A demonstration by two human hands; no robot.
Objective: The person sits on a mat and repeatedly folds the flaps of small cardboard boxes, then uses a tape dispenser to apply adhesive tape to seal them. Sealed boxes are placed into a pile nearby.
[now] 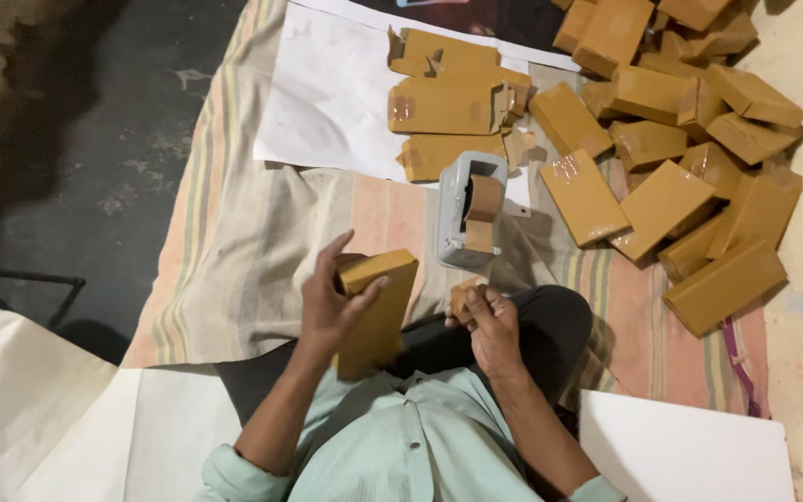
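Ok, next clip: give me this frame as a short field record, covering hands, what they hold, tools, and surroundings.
left hand: left hand grips a brown box, held upright
right hand: right hand pinches a small brown tape piece
tool: grey tape dispenser with brown tape, on the striped cloth
far right: pile of closed brown boxes
far centre: flat unfolded boxes on a white sheet

pale green shirt (401, 446), rolled sleeves, dark trousers (550, 325)
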